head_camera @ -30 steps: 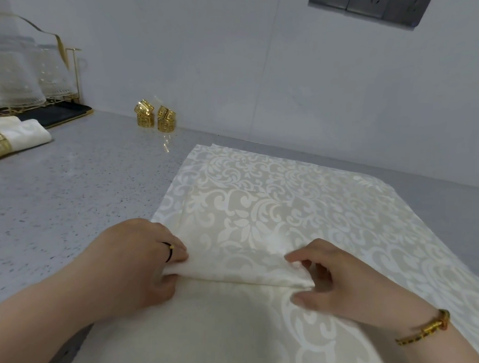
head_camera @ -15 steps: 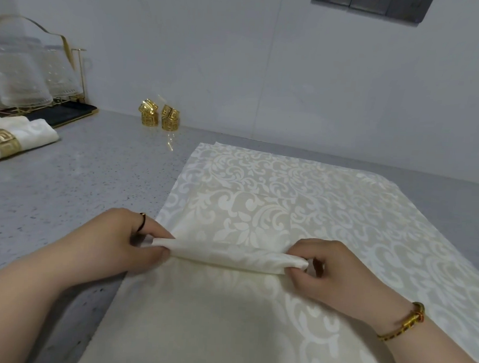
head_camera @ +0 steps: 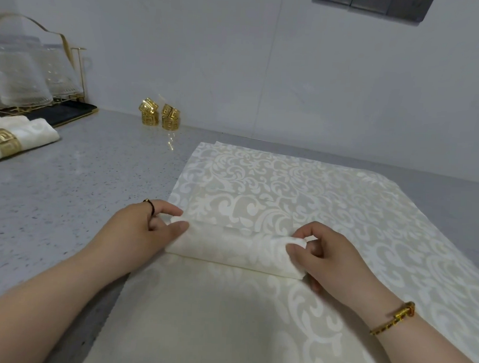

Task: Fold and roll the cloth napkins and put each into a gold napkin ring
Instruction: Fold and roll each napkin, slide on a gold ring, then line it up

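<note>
1. The rolled part of the napkin [head_camera: 230, 249] is being pinched at its left end between the thumb and curled fingers [head_camera: 176, 228] of the left hand [head_camera: 140, 232].
2. Its right end is being pinched by the thumb and bent fingers [head_camera: 302, 233] of the right hand [head_camera: 336, 259].
3. The roll is being held between both hands, on the flat remainder of the cloth, on the bench [head_camera: 67, 190].
4. Gold napkin rings [head_camera: 170, 118] are being kept well beyond the left fingers.
5. A ringed napkin [head_camera: 29, 136] is being kept far left of them.
</note>
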